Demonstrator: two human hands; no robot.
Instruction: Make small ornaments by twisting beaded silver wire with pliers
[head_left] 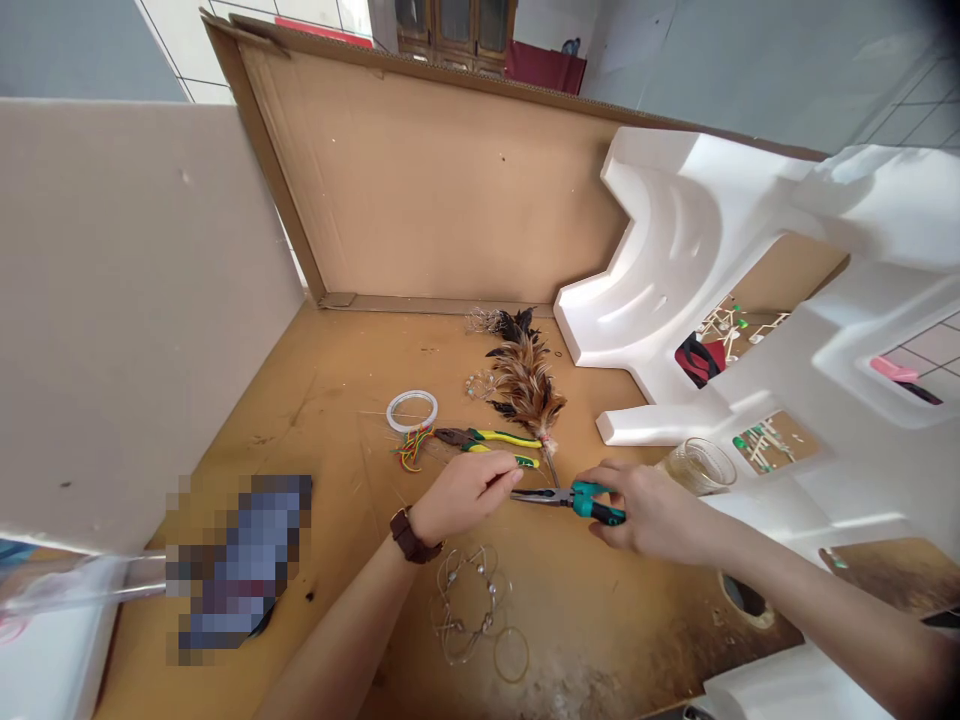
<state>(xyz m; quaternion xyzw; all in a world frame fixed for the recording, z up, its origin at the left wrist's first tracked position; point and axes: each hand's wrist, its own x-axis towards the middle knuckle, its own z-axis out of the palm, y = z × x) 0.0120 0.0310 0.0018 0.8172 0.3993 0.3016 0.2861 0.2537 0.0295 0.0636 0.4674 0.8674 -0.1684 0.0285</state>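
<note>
My right hand (643, 505) grips needle-nose pliers (581, 499) by their teal and black handles, with the jaws pointing left. Close to the jaw tips, my left hand (471, 490) is closed with thumb and fingers pinched together; what it holds is too small to make out. Just behind it lies a second pair of pliers (495, 438) with yellow and green handles. A brown and black feather bundle (525, 375) on a thin stem rests beyond both hands. Nearer to me, a loop of clear wire with beads (472, 605) lies below the left wrist.
A white ring-shaped roll (412, 411) and multicoloured strings (411, 450) lie on the table (337, 380) at left centre. Further left is a blurred-out phone-like object (244, 560). A glass jar (701, 468) and white foam packing (667, 260) stand right; cardboard (442, 190) walls the back.
</note>
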